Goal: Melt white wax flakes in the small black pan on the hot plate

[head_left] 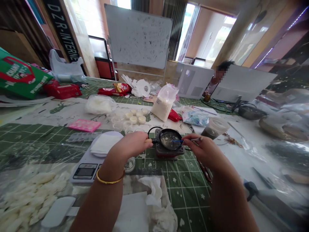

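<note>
Both the left hand [135,145] and the right hand [201,148] are closed on something. The left grasps the handle [149,140] of a small black pan [169,149], hiding most of its wooden grip; the right pinches a thin blue stirrer [178,140], its inner end inside the pan. Fingers cover the stirrer's middle, so I cannot tell whether the pale end beyond them is the same piece. The pan sits on a compact burner [167,155] on the surface [190,185], holding murky contents with pale lumps, hard to make out. The left forearm covers part of a scale [84,170] and a small round dish [130,165]. Lower left, white flakes [36,190] run out of frame. Print on the bag of white grains [162,108] is too small to read. Behind a monitor [245,82], another person [212,83] is mostly hidden.
</note>
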{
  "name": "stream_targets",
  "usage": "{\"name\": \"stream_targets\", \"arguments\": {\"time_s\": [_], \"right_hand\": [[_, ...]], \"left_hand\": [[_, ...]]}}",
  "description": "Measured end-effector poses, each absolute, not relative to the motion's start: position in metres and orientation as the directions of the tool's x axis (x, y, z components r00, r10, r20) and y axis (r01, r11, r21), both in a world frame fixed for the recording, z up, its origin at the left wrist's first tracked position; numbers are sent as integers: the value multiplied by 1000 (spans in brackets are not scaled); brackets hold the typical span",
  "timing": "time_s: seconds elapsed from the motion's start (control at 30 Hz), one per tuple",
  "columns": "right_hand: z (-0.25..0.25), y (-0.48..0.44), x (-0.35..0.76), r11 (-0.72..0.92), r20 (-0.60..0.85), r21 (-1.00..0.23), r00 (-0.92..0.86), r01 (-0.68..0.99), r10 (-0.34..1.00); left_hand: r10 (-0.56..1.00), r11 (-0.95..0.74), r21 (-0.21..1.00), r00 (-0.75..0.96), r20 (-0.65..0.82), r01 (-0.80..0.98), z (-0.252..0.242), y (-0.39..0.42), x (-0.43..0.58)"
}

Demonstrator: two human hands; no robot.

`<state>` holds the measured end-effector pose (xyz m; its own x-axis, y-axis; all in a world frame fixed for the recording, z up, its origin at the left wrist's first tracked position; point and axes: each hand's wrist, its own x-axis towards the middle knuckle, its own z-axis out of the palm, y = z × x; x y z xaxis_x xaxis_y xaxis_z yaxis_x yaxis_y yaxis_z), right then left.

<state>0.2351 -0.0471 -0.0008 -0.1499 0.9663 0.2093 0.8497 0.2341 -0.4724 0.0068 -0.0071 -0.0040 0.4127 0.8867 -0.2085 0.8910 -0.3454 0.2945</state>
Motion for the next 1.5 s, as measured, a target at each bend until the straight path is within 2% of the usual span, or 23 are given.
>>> {"name": "stream_targets", "arguments": {"time_s": [0.1, 0.23, 0.4, 0.53, 0.7, 0.83, 0.97, 1.03, 1.17, 1.3, 1.43, 1.5], "right_hand": [[0, -49, 234, 316, 186, -502, -256, 805, 948], [2, -50, 237, 253, 247, -423, -157, 870, 956], [4, -52, 242, 298, 176, -461, -243, 836, 954], [6, -53, 244, 210, 221, -409, -127, 888, 967], [5, -54, 240, 322, 176, -468, -270, 823, 947], [4, -51, 243, 235, 230, -434, -145, 870, 962], [4, -51, 245, 277, 113, -497, -255, 823, 960], [4, -50, 244, 282, 131, -513, -250, 811, 959], [5, -49, 247, 190, 186, -446, -117, 875, 976], [8, -53, 248, 258, 93, -500, -245, 826, 965], [7, -52, 246, 211, 190, -443, -139, 871, 972], [7, -52, 247, 206, 155, -441, -152, 874, 976]], "left_hand": [[892, -340, 274, 401, -208, 900, -5, -7, 8], [882, -361, 279, 422, -207, 890, -5, -7, 7], [885, -358, 253, 413, -215, 899, -6, -6, 6], [879, -364, 269, 424, -218, 892, -6, -7, 7], [885, -348, 260, 407, -226, 901, -6, -7, 8], [879, -357, 278, 422, -222, 892, -7, -6, 8], [877, -347, 274, 414, -243, 897, -7, -5, 8], [878, -344, 278, 412, -244, 897, -7, -4, 7], [871, -354, 295, 428, -241, 887, -8, -4, 6], [878, -363, 281, 427, -216, 889, -10, -3, 6], [883, -355, 279, 419, -213, 892, -9, -4, 7], [878, -361, 276, 425, -222, 891, -8, -4, 7]]}}
